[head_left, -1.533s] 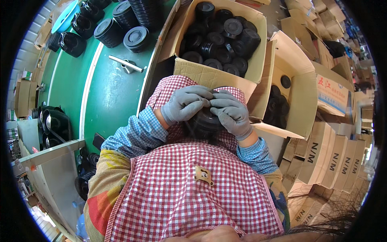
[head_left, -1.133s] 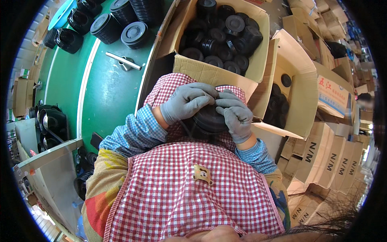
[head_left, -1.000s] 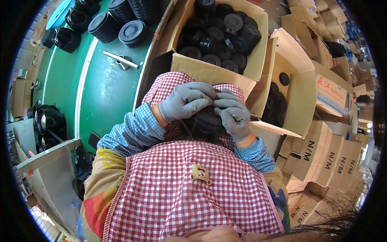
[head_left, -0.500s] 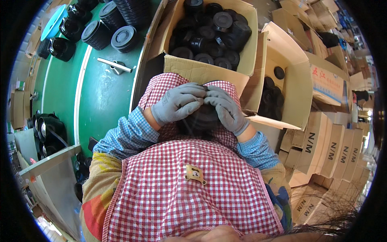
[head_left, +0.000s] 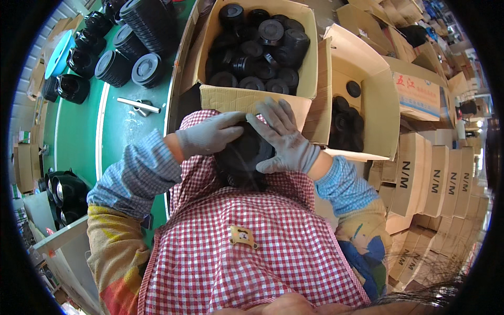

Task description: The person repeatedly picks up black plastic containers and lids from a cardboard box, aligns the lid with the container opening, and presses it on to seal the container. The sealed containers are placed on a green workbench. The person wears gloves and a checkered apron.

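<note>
A round, black, slightly shiny object [head_left: 239, 163] rests in my lap on the red-and-white checked apron [head_left: 236, 220]; its exact kind is hard to make out. My left hand [head_left: 212, 136], in a grey glove, lies along its far left side with the fingers together and holds it. Gloved the same way, my right hand [head_left: 283, 139] has its fingers spread and lies over the right side of the object. Both hands partly cover its rim.
Left is a green table [head_left: 126, 134] with a T-shaped metal tool [head_left: 139, 106], stacked black discs [head_left: 147, 71] and glossy black pots [head_left: 73, 88]. Ahead, a carton [head_left: 252, 100] holds black round parts; another carton [head_left: 378, 123] stands beside it. Closed cartons [head_left: 412, 173] are stacked right.
My right hand has opened from a curled grip, its fingers now spread. My left hand has shifted left and its fingers have straightened. More of the black object shows between them.
</note>
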Demonstrator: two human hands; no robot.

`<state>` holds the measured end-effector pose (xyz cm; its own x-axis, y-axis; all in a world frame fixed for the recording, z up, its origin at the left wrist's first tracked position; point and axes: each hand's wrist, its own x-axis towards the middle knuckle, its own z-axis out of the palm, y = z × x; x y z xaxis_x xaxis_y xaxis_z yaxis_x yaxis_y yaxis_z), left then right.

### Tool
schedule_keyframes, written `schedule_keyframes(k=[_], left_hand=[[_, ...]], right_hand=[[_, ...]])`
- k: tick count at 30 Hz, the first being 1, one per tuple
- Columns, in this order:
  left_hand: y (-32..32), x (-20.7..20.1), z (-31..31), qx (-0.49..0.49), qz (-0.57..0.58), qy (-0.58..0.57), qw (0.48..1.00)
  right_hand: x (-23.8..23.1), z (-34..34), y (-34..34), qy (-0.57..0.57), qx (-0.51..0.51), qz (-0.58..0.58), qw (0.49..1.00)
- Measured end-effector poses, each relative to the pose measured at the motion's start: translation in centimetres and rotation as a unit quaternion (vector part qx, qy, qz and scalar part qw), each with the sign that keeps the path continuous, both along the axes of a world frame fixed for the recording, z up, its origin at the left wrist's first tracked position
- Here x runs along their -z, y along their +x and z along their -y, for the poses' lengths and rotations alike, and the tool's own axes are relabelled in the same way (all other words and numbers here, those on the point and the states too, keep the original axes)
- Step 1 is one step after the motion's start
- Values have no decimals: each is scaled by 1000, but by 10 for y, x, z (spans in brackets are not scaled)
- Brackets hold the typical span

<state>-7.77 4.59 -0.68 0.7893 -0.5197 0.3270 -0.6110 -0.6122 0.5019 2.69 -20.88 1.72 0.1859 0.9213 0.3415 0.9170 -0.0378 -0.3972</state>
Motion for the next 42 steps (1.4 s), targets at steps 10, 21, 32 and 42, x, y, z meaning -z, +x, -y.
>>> schedule_keyframes(k=[10, 21, 32, 42], left_hand=[[30, -20, 12, -130, -392, -184, 892], [80, -22, 26, -105, -296, 14, 949], [82, -58, 29, -81, -391, 93, 912], [97, -47, 43, -72, -326, 123, 935]], right_hand=[[-24, -30, 29, -191, -182, -16, 965], [-22, -53, -19, -1, -222, -15, 975], [-23, -58, -12, 71, -267, 25, 961], [-21, -68, -22, 36, -275, 27, 961]])
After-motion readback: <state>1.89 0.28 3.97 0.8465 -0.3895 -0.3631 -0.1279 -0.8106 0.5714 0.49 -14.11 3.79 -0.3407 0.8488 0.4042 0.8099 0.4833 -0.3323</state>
